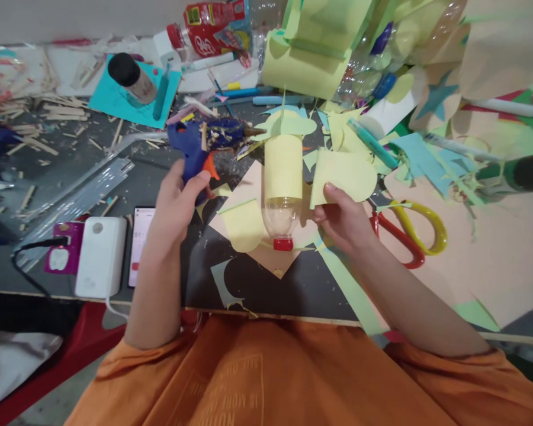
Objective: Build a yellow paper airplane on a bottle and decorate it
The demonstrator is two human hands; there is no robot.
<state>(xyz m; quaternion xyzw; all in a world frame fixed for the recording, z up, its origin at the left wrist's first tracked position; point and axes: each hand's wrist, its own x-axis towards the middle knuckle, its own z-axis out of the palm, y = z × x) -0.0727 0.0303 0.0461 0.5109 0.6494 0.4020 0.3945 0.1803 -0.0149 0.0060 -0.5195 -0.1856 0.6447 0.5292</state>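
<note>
My left hand [180, 198] is closed around the handle of a blue hot glue gun [195, 148] with an orange trigger, its nozzle pointing right. Between thumb and fingers, my right hand [342, 216] pinches a pale yellow paper piece [349, 177] with one rounded end and a folded straight edge. Between the hands lies a clear plastic bottle [282, 216], red cap toward me, wrapped in yellow paper. Pale green paper shapes [288, 125] stand at its far end. A similar rounded yellow paper piece [242, 225] lies left of the bottle.
Scissors [402, 234] with red and yellow handles lie right of my right hand. A white power bank [100, 256] and a phone [140, 245] sit left, near the table edge. Clear glue sticks [77, 207], wood scraps, paper offcuts and a red-labelled bottle [213, 29] lie around.
</note>
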